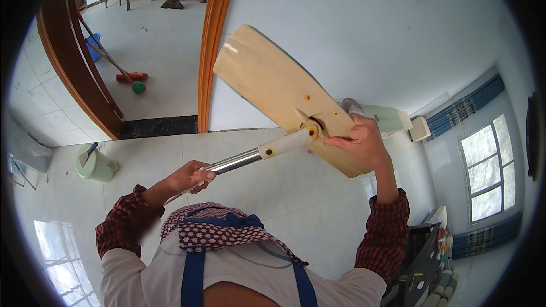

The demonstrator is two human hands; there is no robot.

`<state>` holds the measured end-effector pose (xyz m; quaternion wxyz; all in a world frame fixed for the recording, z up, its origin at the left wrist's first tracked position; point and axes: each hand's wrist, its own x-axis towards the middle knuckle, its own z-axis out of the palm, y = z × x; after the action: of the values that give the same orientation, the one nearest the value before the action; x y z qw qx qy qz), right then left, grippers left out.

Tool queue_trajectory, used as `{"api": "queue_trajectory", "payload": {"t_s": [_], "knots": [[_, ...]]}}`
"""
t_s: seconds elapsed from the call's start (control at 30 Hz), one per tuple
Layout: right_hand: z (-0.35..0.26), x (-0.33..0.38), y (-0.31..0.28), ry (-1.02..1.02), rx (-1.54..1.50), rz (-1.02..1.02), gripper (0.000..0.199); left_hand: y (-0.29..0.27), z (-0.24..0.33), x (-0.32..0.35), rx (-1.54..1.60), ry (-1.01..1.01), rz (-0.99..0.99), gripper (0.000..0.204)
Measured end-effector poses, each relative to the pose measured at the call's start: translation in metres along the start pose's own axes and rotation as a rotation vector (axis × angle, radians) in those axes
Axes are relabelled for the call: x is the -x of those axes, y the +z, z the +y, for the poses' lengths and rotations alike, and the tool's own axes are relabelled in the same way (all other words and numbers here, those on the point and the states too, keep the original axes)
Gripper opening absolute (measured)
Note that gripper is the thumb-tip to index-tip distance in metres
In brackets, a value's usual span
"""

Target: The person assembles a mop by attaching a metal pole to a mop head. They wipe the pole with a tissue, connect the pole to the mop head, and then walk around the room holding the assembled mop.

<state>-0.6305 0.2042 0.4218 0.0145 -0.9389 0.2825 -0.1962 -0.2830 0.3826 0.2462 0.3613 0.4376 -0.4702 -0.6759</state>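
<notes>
Cream, the board (pixel 270 74) is held above the floor (pixel 318 216), joined to a metal pole (pixel 236 161). The left hand (pixel 192 177) wraps the pole, likely steadying it; the right hand (pixel 364 143) grips the board beside the joint (pixel 313 131), apparently against swinging, its underside fingers mostly hidden.

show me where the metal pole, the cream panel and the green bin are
Metal pole (pixel 236 161): head view, on its shiny shaft
Cream panel (pixel 273 82): head view, on its broad flat face
Green bin (pixel 96 169): head view, on its outer side
</notes>
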Motion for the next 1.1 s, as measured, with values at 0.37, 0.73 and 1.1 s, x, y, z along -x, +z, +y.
{"api": "queue_trajectory", "payload": {"t_s": [0.37, 0.73, 1.1], "knots": [[-0.008, -0.002, -0.003, -0.153, 0.164, -0.052, 0.044, -0.034, 0.008, 0.004, -0.004, 0.209, 0.309, 0.04], [-0.013, 0.018, 0.093, 0.507, -0.481, 0.053, 0.039, -0.059, 0.022, -0.046, 0.03, 0.305, 0.529, 0.032], [0.02, 0.141, 0.246, 1.155, -0.624, -0.109, 0.032, -0.072, -0.097, -0.063, -0.004, 0.146, 0.72, 0.032]]}}
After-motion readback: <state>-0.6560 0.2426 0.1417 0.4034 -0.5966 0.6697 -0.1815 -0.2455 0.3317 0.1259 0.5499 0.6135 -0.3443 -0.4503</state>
